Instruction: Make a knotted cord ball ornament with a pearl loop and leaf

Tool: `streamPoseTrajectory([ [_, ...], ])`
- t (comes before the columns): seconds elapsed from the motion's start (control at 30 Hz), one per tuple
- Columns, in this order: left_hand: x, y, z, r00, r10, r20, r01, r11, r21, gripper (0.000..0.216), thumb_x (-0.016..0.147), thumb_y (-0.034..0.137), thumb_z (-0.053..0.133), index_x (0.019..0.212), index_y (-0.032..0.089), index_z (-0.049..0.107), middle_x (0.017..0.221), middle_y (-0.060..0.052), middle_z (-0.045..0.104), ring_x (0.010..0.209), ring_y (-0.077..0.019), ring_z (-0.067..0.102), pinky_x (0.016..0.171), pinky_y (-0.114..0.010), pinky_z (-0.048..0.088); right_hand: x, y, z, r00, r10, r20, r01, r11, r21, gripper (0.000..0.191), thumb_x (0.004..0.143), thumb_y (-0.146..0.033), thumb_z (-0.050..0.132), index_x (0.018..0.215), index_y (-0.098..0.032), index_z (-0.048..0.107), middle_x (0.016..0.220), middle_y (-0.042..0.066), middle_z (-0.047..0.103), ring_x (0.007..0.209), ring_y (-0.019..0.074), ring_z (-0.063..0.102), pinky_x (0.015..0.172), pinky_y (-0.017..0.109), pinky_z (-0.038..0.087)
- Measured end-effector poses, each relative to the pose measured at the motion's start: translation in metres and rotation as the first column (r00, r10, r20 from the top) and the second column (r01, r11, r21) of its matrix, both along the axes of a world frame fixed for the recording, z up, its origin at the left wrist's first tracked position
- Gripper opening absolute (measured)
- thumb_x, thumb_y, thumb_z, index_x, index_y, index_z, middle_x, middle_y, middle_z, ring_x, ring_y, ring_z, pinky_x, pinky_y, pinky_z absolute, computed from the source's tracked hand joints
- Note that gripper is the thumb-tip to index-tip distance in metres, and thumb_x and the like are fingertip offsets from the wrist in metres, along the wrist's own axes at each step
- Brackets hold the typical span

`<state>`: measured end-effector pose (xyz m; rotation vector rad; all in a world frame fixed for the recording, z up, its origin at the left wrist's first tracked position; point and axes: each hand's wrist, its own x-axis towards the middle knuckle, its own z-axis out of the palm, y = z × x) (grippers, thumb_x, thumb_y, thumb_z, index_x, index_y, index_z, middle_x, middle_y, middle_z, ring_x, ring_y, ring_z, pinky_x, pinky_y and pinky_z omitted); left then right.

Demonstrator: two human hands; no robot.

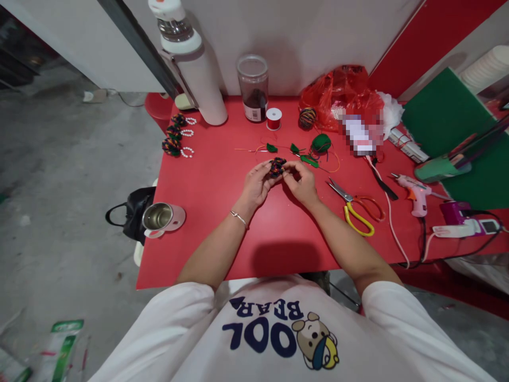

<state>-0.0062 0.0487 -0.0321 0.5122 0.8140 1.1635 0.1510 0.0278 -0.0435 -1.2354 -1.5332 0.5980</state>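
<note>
Between my two hands is a small dark multicoloured crocheted piece. My left hand grips its left side, fingers closed round it. On the other side, the fingers of my right hand pinch its edge. Just beyond lie small green crocheted leaves, a green-handled crochet hook and a ball of green yarn. Orange-handled and yellow-handled scissors rest open to the right of my right hand.
Several finished yarn pieces with bead loops line the left edge, above a steel mug. At the back stand a white bottle, a jar, a red ribbon spool and a red bag. A glue gun and cables lie right.
</note>
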Motion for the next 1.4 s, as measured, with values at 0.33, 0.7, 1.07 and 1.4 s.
streamPoseTrajectory([
  [0.33,0.0016,-0.003,-0.0022,1.0,-0.015,-0.014,0.016,0.998,0.058,0.029,0.073,0.017,0.089,0.1,0.018,0.078,0.105,-0.006,0.082,0.098,-0.0193,0.079,0.102,-0.041,0.064,0.0007,0.0013,-0.0021,0.998,0.002,-0.068,-0.005,0.999,-0.033,0.018,0.09,-0.035,0.065,0.102,-0.023,0.069,0.098,0.005,0.075,0.084,0.0194,0.067,0.08,0.036,0.057],
  [0.7,0.0041,-0.0024,-0.0056,1.0,0.008,-0.025,-0.007,0.999,0.043,0.024,0.076,0.017,0.087,0.099,0.018,0.078,0.104,-0.007,0.082,0.099,-0.0208,0.081,0.099,-0.041,0.066,-0.0015,0.0009,-0.0012,0.998,-0.002,-0.068,-0.003,0.997,-0.078,0.023,0.089,-0.043,0.068,0.101,-0.023,0.068,0.096,0.004,0.073,0.079,0.0177,0.065,0.074,0.033,0.056],
  [1.07,0.0054,-0.0015,-0.0074,0.997,0.043,-0.061,-0.041,0.999,0.033,0.021,0.079,0.017,0.084,0.099,0.017,0.078,0.102,-0.006,0.082,0.096,-0.0187,0.079,0.094,-0.039,0.068,0.0008,0.0046,-0.002,0.99,-0.082,-0.111,0.071,0.992,-0.103,0.027,0.091,-0.049,0.065,0.089,-0.023,0.071,0.087,0.003,0.075,0.08,0.0204,0.066,0.077,0.037,0.055],
  [1.4,0.0014,-0.0009,-0.0053,0.999,0.011,-0.039,-0.01,1.0,0.029,0.024,0.081,0.022,0.079,0.105,0.016,0.076,0.109,-0.011,0.082,0.107,-0.0244,0.079,0.104,-0.046,0.063,-0.0004,0.0001,-0.0038,0.988,-0.061,-0.143,0.056,0.998,-0.039,0.034,0.1,-0.055,0.058,0.112,-0.025,0.069,0.099,0.005,0.073,0.088,0.0205,0.068,0.08,0.036,0.058],
])
